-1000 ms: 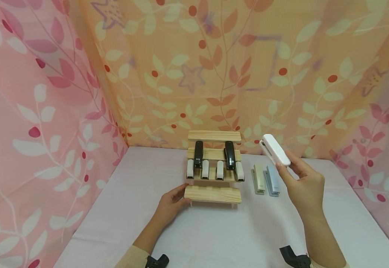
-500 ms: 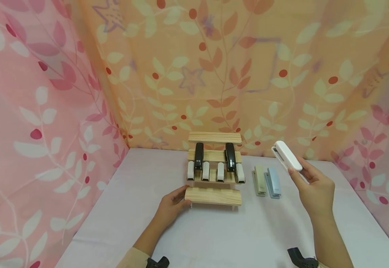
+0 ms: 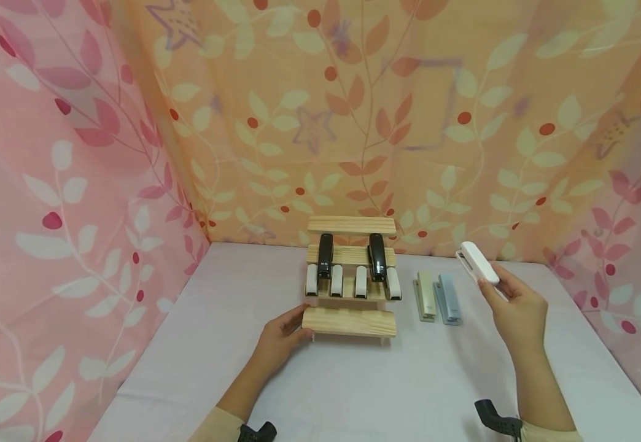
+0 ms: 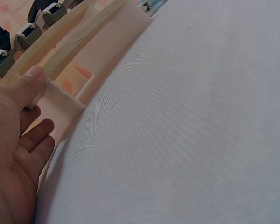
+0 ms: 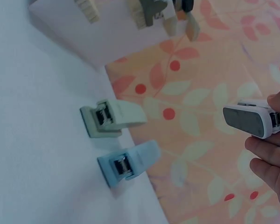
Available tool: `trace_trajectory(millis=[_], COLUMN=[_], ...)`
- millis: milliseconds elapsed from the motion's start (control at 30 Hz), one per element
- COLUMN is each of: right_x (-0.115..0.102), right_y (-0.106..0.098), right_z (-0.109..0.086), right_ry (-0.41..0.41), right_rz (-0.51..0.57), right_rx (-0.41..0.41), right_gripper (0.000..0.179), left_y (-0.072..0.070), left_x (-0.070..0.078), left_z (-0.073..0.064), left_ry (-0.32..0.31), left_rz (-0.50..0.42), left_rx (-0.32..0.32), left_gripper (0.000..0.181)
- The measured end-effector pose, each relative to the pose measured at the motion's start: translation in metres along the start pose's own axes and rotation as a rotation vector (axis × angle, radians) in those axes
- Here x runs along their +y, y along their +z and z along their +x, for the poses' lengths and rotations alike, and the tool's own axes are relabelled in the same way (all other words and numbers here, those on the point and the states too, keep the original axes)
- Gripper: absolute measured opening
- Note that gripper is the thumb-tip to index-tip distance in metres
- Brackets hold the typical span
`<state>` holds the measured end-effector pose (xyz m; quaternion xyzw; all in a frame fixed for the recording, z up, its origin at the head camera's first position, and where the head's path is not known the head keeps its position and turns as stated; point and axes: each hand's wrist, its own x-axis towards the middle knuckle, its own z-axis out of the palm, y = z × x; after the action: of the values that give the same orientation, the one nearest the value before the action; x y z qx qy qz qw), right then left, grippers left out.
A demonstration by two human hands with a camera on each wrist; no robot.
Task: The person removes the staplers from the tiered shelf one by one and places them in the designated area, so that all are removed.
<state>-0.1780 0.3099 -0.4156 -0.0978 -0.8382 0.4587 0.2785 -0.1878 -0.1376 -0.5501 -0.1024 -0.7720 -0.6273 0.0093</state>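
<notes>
My right hand (image 3: 521,312) holds a white stapler (image 3: 478,263) up in the air, pinched at its near end between thumb and fingers. In the right wrist view the stapler's grey underside (image 5: 244,120) shows. My left hand (image 3: 276,341) grips the left end of a stepped wooden rack (image 3: 348,321) at its lowest board, thumb on the board's front edge in the left wrist view. Two black staplers, one on the left (image 3: 325,255) and one on the right (image 3: 377,256), stand on the rack's upper step. Several white staplers (image 3: 361,281) line the step below.
A pale green stapler (image 3: 425,296) and a light blue stapler (image 3: 449,299) stand side by side on the white-covered table (image 3: 215,294), right of the rack. A floral curtain (image 3: 320,123) hangs close behind the rack, with pink curtain walls (image 3: 66,245) at the sides.
My right hand has moved to the right and slightly lower with the white stapler, away from the rack, then almost stopped. My left hand has stayed on the rack.
</notes>
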Motion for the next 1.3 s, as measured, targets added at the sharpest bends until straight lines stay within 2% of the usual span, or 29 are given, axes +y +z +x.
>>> trace_trajectory(millis=[533,767,967,1300], right_x=[0.046,0.069,0.084,0.102], right_y=[0.005,0.008,0.012,0.019], right_z=[0.008,0.009,0.009,0.005], right_ry=[0.166,0.155,0.191,0.149], right_rz=[0.000,-0.130,-0.134,-0.151], right_rx=[-0.101,-0.145,-0.192,-0.205], right_gripper=[0.055,0.059,0.064,0.063], left_y=[0.000,0.000,0.000,0.000], left_x=[0.001,0.001,0.002,0.000], left_z=[0.000,-0.001,-0.001,0.000], left_ry=[-0.012,-0.010,-0.009,-0.003], left_rz=[0.006,0.026,-0.002,0.036], left_rx=[0.001,-0.001,-0.006,-0.007], left_gripper=[0.065,0.065,0.064,0.068])
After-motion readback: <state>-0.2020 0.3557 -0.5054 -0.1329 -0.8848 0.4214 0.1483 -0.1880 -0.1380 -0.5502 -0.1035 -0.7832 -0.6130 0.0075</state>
